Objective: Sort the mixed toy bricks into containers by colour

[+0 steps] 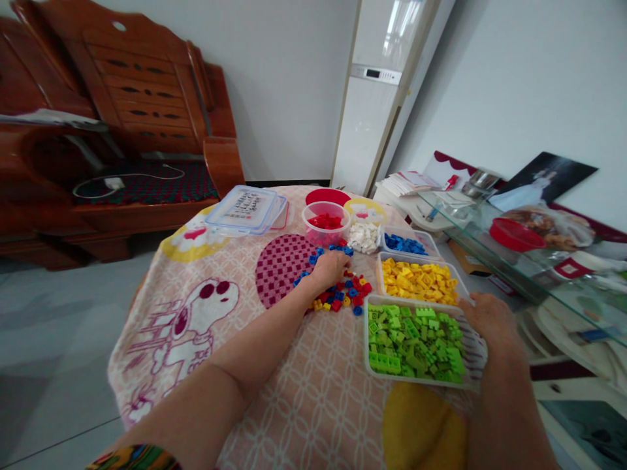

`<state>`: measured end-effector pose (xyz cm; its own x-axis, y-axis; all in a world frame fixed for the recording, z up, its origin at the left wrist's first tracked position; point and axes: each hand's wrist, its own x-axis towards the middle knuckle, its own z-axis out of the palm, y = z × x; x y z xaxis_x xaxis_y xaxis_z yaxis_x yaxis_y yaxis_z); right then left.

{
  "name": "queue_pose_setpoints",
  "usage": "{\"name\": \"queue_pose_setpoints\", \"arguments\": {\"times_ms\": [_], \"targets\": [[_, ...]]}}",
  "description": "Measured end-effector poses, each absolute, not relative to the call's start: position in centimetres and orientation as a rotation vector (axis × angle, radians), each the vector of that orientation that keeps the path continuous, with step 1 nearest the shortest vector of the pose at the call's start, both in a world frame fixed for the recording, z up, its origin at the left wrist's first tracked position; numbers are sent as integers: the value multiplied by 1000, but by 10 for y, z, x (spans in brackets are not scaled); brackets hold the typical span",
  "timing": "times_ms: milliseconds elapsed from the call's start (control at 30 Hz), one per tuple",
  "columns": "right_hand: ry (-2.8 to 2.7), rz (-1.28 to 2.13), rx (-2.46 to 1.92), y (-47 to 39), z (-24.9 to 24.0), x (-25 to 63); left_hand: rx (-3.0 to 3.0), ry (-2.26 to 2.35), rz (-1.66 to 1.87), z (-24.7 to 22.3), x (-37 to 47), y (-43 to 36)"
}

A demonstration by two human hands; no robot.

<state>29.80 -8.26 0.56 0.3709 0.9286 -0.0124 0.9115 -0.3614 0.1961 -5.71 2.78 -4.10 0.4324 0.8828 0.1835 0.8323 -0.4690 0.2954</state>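
Note:
My left hand [331,269] reaches over a loose pile of mixed toy bricks [343,297] in red, blue and yellow. Its fingers curl down into the bricks, and whatever they pinch is hidden. At the right table edge, my right hand [490,318] has its fingers closed at the corner of the clear box of yellow bricks [420,281]. Directly in front of that lies a box of green bricks [416,343]. Behind it stands a smaller box of blue bricks [405,245]. White bricks [363,237] and a round tub of red bricks [326,222] sit beyond the pile.
Stacked box lids [245,209] lie at the table's far left, on a patterned cloth [294,391]. A red round lid [327,196] is behind the tub. To the right stands a glass-topped table [490,241] with clutter. A wooden bench [147,124] is at the left.

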Motion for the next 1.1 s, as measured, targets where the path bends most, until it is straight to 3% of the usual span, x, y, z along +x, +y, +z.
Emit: {"name": "queue_pose_setpoints", "arguments": {"times_ms": [367,733,1100], "targets": [[1676,137,2492,-83,7,297,2491,1445,554,-37,-58,26],[1658,149,2472,-83,7,296,2637,1419,383,-33,-55,20],[1663,131,2461,-84,7,296,2269,1234,891,-24,-45,15]]}}
